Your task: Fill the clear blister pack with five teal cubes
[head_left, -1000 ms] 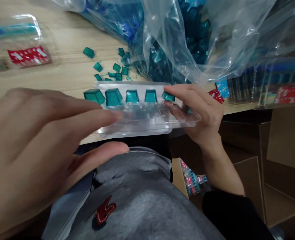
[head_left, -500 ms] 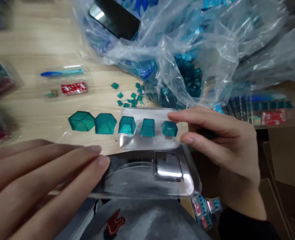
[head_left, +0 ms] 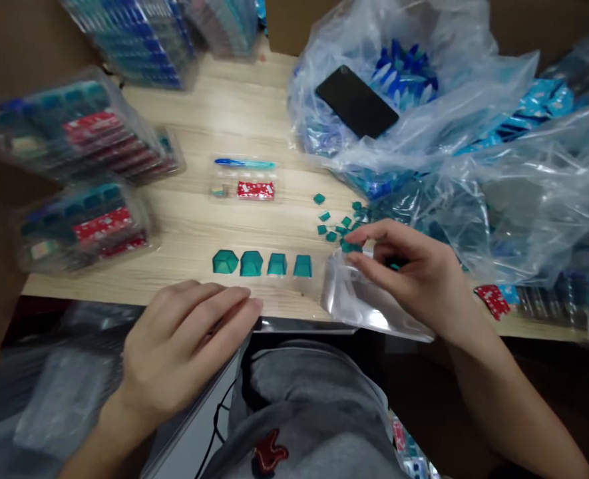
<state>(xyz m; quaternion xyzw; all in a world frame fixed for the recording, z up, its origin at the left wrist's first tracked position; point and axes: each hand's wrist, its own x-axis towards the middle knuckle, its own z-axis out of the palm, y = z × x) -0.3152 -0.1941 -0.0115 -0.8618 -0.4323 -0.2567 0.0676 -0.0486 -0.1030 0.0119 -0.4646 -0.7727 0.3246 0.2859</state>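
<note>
A clear plastic blister tray (head_left: 359, 303) lies at the near edge of the wooden table (head_left: 254, 120), with several teal cap pieces (head_left: 261, 263) in a row in it. My right hand (head_left: 414, 279) pinches another teal piece (head_left: 350, 247) at the tray's right end, fingers closed on it. My left hand (head_left: 184, 346) rests on the tray's near left edge, fingers together and stretched flat, holding nothing that I can see. Loose teal pieces (head_left: 337, 223) lie scattered just behind the tray.
Clear bags (head_left: 474, 166) of blue and teal parts fill the right side, with a black phone (head_left: 357, 101) on one. A filled small pack (head_left: 244, 179) lies mid-table. Stacks of filled packs (head_left: 84, 173) stand at the left and back. A grey garment (head_left: 314, 412) covers my lap.
The view has pulled back and up, showing more of the table. The tray has settled flat at the table edge. My right hand has shifted to pinch the rightmost teal piece.
</note>
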